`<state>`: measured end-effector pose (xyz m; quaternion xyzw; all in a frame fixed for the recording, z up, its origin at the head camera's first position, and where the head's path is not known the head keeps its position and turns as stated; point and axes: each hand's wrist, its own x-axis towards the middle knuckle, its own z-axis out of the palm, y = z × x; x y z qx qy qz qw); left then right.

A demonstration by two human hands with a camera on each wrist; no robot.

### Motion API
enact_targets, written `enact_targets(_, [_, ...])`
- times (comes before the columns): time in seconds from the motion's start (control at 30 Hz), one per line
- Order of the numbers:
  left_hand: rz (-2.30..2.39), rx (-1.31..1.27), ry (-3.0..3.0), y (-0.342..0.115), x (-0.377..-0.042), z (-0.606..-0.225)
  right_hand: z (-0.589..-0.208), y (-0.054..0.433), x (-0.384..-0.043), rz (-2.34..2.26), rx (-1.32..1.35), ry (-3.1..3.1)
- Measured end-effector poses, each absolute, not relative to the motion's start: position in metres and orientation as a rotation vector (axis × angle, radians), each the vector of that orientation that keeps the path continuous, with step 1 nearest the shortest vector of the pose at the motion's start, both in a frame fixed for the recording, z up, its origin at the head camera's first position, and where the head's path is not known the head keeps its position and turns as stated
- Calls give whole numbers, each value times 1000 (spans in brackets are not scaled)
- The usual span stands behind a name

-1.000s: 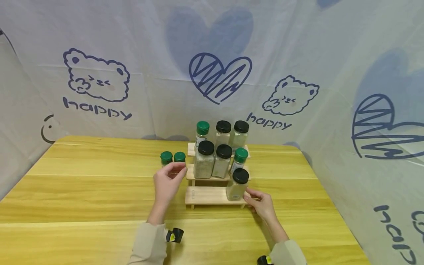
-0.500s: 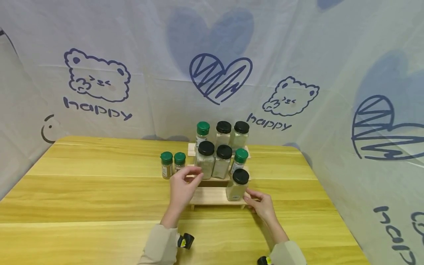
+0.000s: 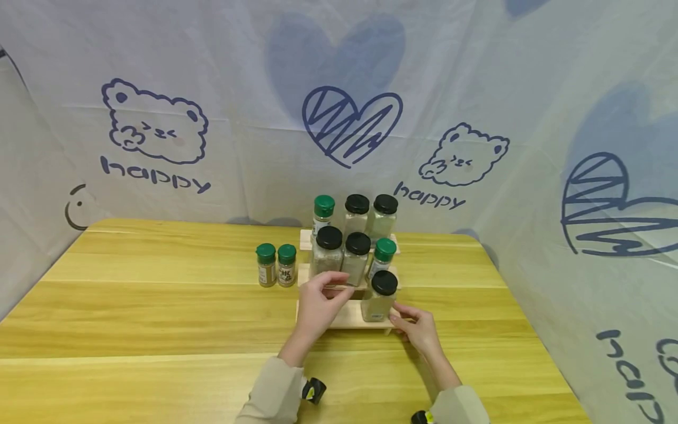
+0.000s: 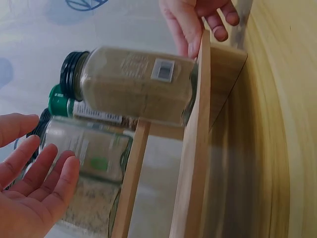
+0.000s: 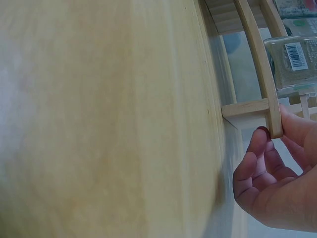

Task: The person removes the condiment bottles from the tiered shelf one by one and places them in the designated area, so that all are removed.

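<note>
A three-step wooden spice rack (image 3: 344, 318) bears several seasoning jars. My right hand (image 3: 420, 331) pinches the right end of its lowest step, thumb above and fingers below, as the right wrist view shows. Just beside that thumb stands a square black-lidded jar (image 3: 377, 305), upright on this step. My left hand (image 3: 321, 301) holds nothing; its fingers are spread and hover over the lowest step. Behind them on the middle step are two black-lidded jars, one speckled (image 3: 326, 259) and one narrower (image 3: 354, 265), plus a green-capped shaker (image 3: 379, 266).
On the top step stand a green-capped shaker (image 3: 322, 221) and two black-lidded jars (image 3: 384, 222). Two small green-capped shakers (image 3: 267, 273) stand on the wooden table (image 3: 159, 312) left of the rack. A printed cloth (image 3: 249, 153) hangs behind the table.
My left hand has moved right, from beside the two small shakers to in front of the middle step, uncovering those shakers. The right hand keeps its place on the rack.
</note>
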<state>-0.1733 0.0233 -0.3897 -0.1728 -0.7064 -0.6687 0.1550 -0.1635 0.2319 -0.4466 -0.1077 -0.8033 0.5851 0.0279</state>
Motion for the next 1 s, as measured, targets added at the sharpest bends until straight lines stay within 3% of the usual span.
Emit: enact_targets(1.0, [-1676,-677,-2204,68,-178,-392,-447,233,-163,1782,-340,-2509])
